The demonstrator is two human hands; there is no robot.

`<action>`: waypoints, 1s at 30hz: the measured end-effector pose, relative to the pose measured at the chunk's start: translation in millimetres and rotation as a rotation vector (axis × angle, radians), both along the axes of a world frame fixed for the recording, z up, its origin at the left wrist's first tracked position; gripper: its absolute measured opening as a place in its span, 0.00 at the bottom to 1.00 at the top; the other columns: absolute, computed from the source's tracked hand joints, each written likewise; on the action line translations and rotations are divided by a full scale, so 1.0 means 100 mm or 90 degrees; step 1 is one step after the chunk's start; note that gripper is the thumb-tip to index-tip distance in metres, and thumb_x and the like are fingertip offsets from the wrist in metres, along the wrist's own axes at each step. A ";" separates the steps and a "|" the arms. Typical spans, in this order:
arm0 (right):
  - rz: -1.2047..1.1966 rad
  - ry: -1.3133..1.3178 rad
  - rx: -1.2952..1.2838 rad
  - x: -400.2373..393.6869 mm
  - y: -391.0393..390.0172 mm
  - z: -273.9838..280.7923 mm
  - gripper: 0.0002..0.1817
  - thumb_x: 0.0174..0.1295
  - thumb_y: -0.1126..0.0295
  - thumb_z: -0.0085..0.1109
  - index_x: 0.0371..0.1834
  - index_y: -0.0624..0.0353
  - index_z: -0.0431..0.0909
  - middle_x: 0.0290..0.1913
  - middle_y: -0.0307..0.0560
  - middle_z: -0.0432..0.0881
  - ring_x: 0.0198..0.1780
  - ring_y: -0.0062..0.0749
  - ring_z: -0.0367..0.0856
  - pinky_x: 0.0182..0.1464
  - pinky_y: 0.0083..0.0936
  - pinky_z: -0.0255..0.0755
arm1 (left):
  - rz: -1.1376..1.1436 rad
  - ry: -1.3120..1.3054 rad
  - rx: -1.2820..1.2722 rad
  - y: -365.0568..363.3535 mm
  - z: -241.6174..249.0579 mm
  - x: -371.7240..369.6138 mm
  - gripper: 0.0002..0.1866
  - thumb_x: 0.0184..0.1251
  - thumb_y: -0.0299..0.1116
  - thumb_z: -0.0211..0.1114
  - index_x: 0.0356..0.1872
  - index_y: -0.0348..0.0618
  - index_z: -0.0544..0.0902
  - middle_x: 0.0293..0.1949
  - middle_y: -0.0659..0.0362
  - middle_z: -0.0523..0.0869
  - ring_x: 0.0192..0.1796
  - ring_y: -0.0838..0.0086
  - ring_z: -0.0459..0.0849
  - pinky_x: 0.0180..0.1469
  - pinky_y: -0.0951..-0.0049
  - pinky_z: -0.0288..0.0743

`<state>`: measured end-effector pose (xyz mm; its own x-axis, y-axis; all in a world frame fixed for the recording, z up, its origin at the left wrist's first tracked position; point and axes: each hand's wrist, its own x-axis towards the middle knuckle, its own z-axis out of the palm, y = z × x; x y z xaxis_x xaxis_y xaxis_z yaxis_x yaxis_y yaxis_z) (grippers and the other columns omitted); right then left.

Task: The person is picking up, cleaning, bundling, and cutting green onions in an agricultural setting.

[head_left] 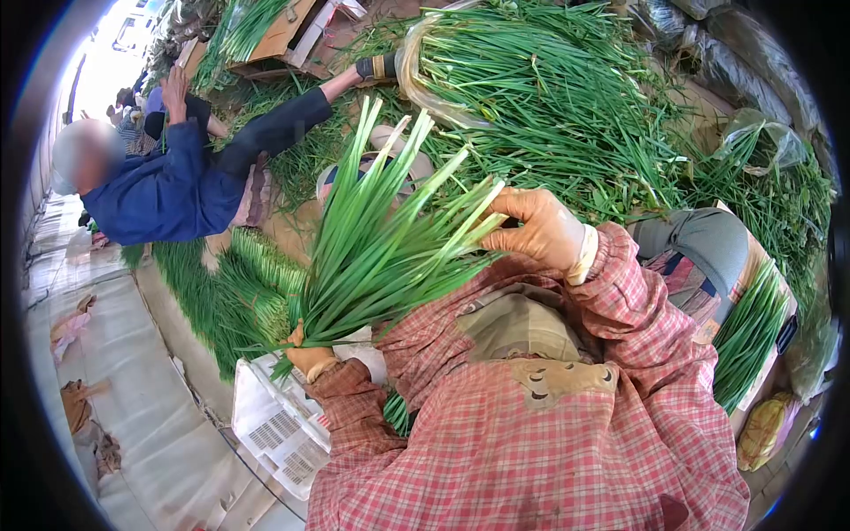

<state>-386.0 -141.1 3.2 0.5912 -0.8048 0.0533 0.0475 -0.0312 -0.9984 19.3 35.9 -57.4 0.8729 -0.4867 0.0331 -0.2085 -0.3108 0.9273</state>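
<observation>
A loose bunch of garlic chives [381, 239] fans out in front of my chest, its pale stem ends spread toward the top. My left hand [310, 356] is closed around the leafy lower end, its fingers partly hidden by the leaves. My right hand [538, 232], in a thin glove, pinches the pale end of a few stalks at the right side of the bunch. A white plastic crate [279, 434] stands under my left forearm, with some green leaves showing beside my sleeve.
A big heap of chives [540, 97] lies ahead on plastic sheeting. Tied-looking bundles [257, 283] rest at left, and more chives [753, 332] lie at right. A person in a blue jacket [168, 190] sits at left, one leg stretched toward the heap. Plastic-wrapped bundles [739, 66] line the back right.
</observation>
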 end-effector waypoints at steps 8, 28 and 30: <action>-0.309 0.266 -0.403 0.06 -0.30 -0.32 0.06 0.52 0.69 0.60 0.32 0.56 0.77 0.29 0.46 0.78 0.30 0.37 0.76 0.34 0.29 0.68 | -0.072 -0.159 -0.001 0.04 -0.15 0.14 0.14 0.68 0.29 0.47 0.19 0.47 0.62 0.16 0.67 0.60 0.23 0.79 0.64 0.43 0.64 0.74; -0.204 0.697 -0.482 0.42 -0.06 -0.02 0.29 0.40 0.50 0.65 0.44 0.55 0.73 0.35 0.41 0.74 0.43 0.35 0.71 0.43 0.31 0.62 | -0.175 -0.220 0.203 0.37 -0.62 0.41 0.09 0.51 0.31 0.64 0.29 0.34 0.82 0.31 0.54 0.85 0.35 0.67 0.81 0.44 0.64 0.75; -0.223 0.621 -0.484 0.44 -0.04 -0.04 0.29 0.40 0.53 0.67 0.47 0.52 0.72 0.37 0.41 0.73 0.44 0.37 0.69 0.44 0.33 0.61 | -0.209 -0.246 0.288 0.37 -0.63 0.37 0.10 0.52 0.32 0.63 0.31 0.34 0.81 0.33 0.55 0.85 0.38 0.67 0.81 0.48 0.62 0.74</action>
<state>-341.5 -145.3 -0.7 0.4087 -0.8825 0.2327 -0.8155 -0.4676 -0.3411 56.5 73.3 -120.4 0.6437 -0.7640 0.0439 -0.6485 -0.5141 0.5614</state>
